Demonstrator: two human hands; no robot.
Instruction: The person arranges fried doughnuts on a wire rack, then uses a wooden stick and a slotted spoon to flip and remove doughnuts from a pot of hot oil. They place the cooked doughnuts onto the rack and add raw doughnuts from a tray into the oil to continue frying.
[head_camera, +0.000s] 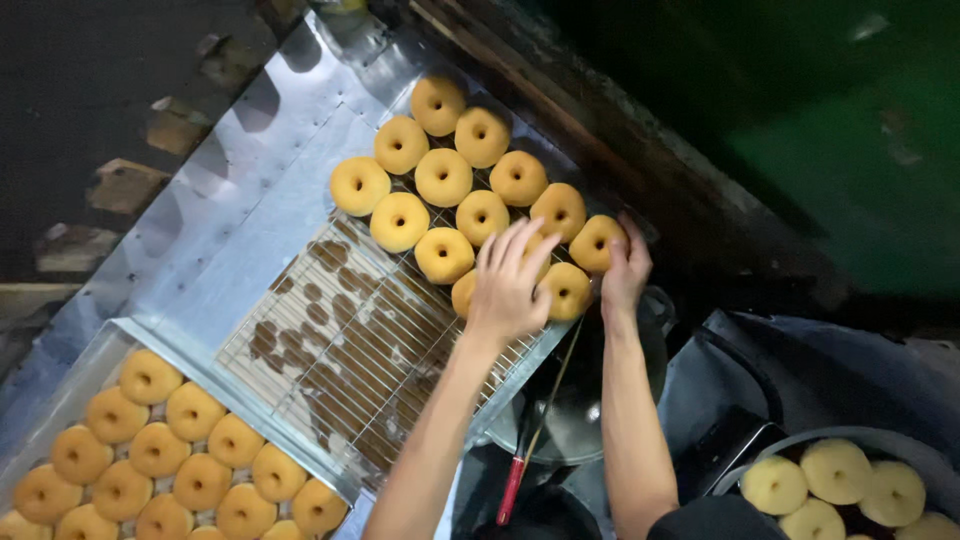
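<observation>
Several golden ring doughnuts (443, 177) lie in rows on a wire cooling rack (340, 360) set in a metal tray. My left hand (508, 285) rests palm down with fingers spread over a doughnut at the near end of the rows, partly hiding it. My right hand (625, 268) grips the doughnut (596, 243) at the rack's right edge. Just between my hands sits another doughnut (566, 291).
A second tray (90, 370) at lower left holds several more doughnuts (190, 410). A dark pan (580, 410) with red-handled tongs (515, 480) sits below the rack. Pale uncooked dough rings (835, 470) fill a bowl at lower right. Dark wall lies behind.
</observation>
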